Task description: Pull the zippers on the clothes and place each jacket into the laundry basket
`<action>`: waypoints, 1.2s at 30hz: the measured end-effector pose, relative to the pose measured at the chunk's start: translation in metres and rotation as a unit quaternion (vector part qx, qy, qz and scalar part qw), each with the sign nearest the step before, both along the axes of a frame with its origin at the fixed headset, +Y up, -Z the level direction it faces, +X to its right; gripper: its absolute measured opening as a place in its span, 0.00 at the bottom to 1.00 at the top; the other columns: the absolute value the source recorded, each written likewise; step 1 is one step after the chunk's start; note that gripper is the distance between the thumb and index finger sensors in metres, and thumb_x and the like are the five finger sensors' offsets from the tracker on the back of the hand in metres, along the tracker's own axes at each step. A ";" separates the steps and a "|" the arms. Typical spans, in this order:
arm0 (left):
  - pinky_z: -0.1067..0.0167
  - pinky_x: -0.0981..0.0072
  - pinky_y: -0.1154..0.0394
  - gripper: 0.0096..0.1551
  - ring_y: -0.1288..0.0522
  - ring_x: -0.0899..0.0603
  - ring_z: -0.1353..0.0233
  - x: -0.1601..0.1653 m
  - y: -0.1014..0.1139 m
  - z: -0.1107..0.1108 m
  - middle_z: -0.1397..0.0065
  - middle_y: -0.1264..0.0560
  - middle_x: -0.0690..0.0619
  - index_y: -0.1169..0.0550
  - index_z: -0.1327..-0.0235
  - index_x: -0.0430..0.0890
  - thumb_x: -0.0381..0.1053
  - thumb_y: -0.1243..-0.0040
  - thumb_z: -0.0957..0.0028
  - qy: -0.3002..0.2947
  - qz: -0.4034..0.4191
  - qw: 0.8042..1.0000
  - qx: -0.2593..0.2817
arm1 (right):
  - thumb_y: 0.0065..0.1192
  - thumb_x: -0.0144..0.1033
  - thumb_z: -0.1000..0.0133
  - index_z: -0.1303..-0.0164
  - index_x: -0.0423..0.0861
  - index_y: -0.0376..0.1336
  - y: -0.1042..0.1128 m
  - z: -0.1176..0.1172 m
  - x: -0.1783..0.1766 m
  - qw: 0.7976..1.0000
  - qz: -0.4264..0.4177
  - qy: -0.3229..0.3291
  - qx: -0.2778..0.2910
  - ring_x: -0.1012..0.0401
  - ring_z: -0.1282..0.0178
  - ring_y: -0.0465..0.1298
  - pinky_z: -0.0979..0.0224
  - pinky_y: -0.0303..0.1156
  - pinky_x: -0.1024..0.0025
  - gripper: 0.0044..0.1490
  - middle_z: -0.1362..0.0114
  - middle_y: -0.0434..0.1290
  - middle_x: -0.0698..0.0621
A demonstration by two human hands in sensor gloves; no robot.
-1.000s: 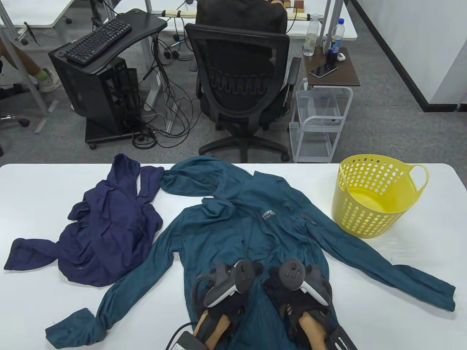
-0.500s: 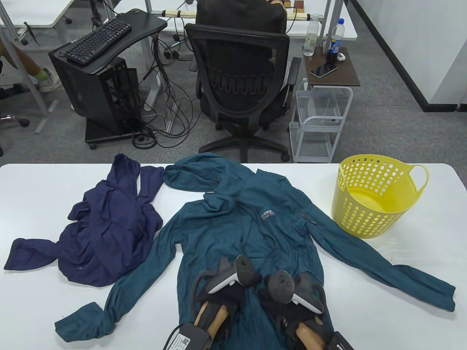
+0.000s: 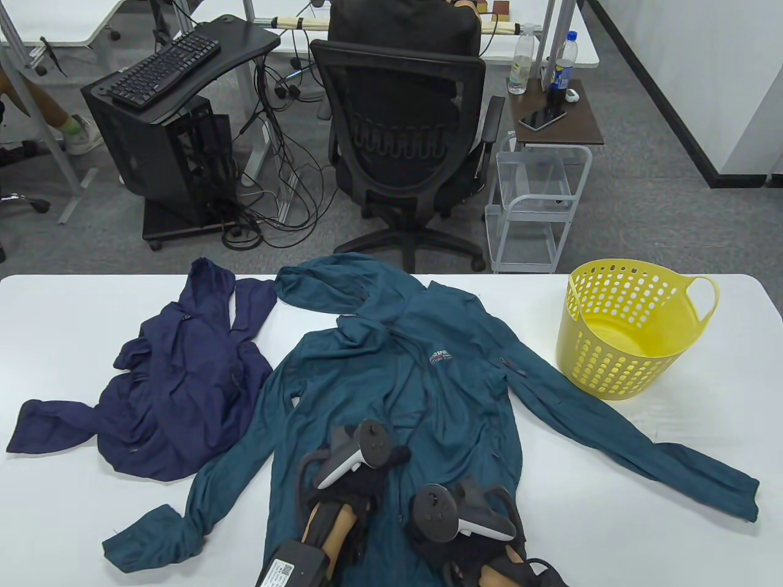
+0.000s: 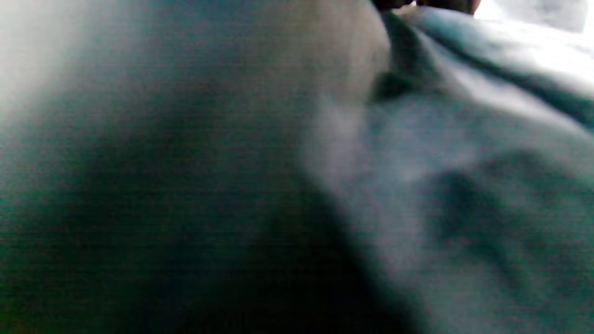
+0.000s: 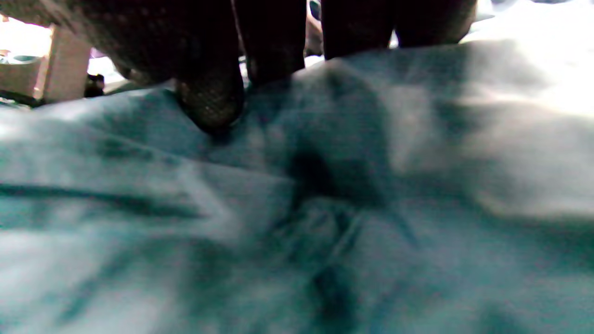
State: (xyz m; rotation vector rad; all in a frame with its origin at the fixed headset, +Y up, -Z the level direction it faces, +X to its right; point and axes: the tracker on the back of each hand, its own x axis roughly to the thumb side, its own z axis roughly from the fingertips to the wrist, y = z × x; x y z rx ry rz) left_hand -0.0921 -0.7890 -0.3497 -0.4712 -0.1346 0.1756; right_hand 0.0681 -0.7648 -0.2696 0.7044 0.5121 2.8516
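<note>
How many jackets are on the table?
2. The teal jacket lies spread in the middle under both hands; the navy jacket is crumpled to its left. None shows inside the yellow basket.

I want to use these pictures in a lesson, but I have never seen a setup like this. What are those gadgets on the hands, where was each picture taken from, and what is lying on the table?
A person's two gloved hands work at a white table. The gadgets are trackers strapped to the back of the left hand and the right hand; the fingers do not hold them.

The wide picture looks down from above. The two blurry ones come from cameras on each wrist, very close to the cloth.

A teal jacket lies spread out, a navy jacket crumpled beside it, with an empty yellow laundry basket to the right.

Both hands rest on the teal jacket. The right wrist view shows dark fingertips on the fabric; whether either has a grip on it is unclear.
</note>
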 end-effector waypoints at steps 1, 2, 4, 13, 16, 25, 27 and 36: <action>0.26 0.31 0.54 0.31 0.54 0.40 0.15 0.002 0.001 0.002 0.13 0.49 0.69 0.36 0.36 0.82 0.53 0.54 0.50 -0.004 -0.009 1.000 0.007 | 0.62 0.51 0.47 0.38 0.55 0.72 -0.001 -0.002 0.002 1.000 -0.004 -0.005 -0.001 0.40 0.21 0.64 0.26 0.61 0.39 0.28 0.17 0.65 0.52; 0.26 0.31 0.53 0.31 0.53 0.40 0.15 0.004 0.003 0.003 0.13 0.48 0.68 0.36 0.35 0.81 0.53 0.53 0.50 -0.007 -0.016 1.000 0.014 | 0.62 0.51 0.47 0.38 0.56 0.72 -0.002 -0.004 0.005 1.000 -0.005 -0.012 -0.005 0.40 0.20 0.63 0.25 0.61 0.39 0.28 0.17 0.65 0.53; 0.27 0.30 0.52 0.32 0.53 0.39 0.15 0.008 0.008 0.007 0.13 0.46 0.66 0.37 0.35 0.81 0.53 0.53 0.50 -0.013 -0.022 0.999 0.030 | 0.61 0.52 0.47 0.37 0.57 0.71 -0.004 -0.008 0.010 1.000 -0.003 -0.029 -0.009 0.42 0.19 0.61 0.25 0.61 0.40 0.28 0.16 0.63 0.55; 0.28 0.32 0.45 0.31 0.40 0.39 0.19 0.036 0.034 0.033 0.19 0.35 0.59 0.33 0.34 0.75 0.52 0.52 0.51 -0.037 0.047 0.994 0.090 | 0.60 0.53 0.46 0.37 0.57 0.70 -0.013 -0.039 0.050 0.988 -0.052 -0.140 -0.023 0.48 0.17 0.57 0.23 0.58 0.42 0.28 0.16 0.61 0.59; 0.28 0.33 0.43 0.31 0.36 0.39 0.21 0.050 0.029 0.036 0.19 0.33 0.58 0.32 0.34 0.74 0.52 0.52 0.51 -0.041 0.035 0.996 0.070 | 0.59 0.53 0.46 0.37 0.57 0.70 -0.016 -0.046 0.064 0.983 -0.065 -0.173 -0.014 0.49 0.17 0.57 0.22 0.57 0.43 0.28 0.16 0.61 0.60; 0.27 0.35 0.44 0.32 0.47 0.43 0.16 0.053 0.009 0.027 0.14 0.46 0.60 0.37 0.32 0.78 0.52 0.53 0.50 -0.050 -0.011 0.999 -0.009 | 0.62 0.51 0.47 0.37 0.55 0.71 -0.012 -0.042 0.062 0.985 -0.057 -0.162 0.002 0.43 0.18 0.58 0.23 0.58 0.39 0.28 0.16 0.62 0.54; 0.27 0.35 0.45 0.32 0.48 0.43 0.16 0.050 0.009 0.025 0.14 0.47 0.61 0.36 0.33 0.79 0.52 0.53 0.50 -0.048 -0.012 0.999 -0.016 | 0.63 0.50 0.48 0.38 0.54 0.72 -0.008 -0.037 0.055 0.988 -0.045 -0.145 0.015 0.41 0.19 0.60 0.24 0.59 0.38 0.28 0.16 0.64 0.52; 0.27 0.36 0.46 0.32 0.50 0.44 0.16 0.024 0.004 0.013 0.14 0.49 0.62 0.38 0.35 0.82 0.53 0.53 0.50 -0.017 -0.043 0.999 -0.006 | 0.63 0.50 0.47 0.40 0.52 0.73 0.010 -0.005 0.014 0.999 -0.022 -0.031 0.015 0.39 0.17 0.58 0.24 0.56 0.36 0.28 0.16 0.64 0.51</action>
